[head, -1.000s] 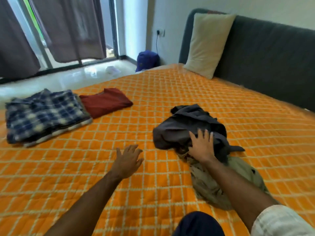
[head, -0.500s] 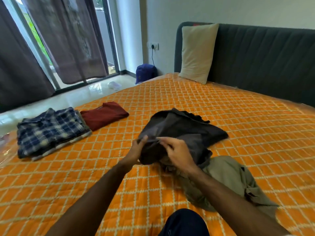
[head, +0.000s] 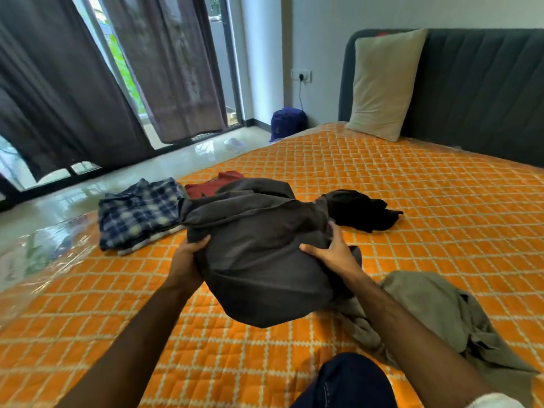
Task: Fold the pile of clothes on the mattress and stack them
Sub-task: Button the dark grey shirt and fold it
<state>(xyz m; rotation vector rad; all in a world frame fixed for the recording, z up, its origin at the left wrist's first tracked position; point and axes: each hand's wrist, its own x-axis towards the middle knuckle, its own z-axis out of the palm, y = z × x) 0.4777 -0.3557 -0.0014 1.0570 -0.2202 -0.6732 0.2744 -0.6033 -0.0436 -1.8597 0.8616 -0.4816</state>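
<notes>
A dark grey garment [head: 259,248] hangs bunched in the air above the orange quilted mattress [head: 412,195]. My left hand [head: 188,257] grips its left edge and my right hand [head: 332,251] grips its right edge. Behind it a black garment [head: 359,210] lies crumpled on the mattress. An olive-green garment [head: 435,310] lies loose at the right, near my right forearm. At the left edge of the mattress sit a folded blue plaid shirt [head: 138,210] and, beside it, a folded red garment [head: 206,187], partly hidden by the grey one.
A beige pillow [head: 382,83] leans on the dark headboard [head: 482,92] at the back. A blue bag [head: 287,122] stands on the floor by the wall. Dark curtains [head: 88,92] hang at the window on the left. My knee [head: 350,381] in dark trousers is at the bottom.
Both hands have lifted the grey garment off the pile and moved apart along its edges. The black garment beneath it now shows. One second ago my right hand rested on the pile and my left hand was free.
</notes>
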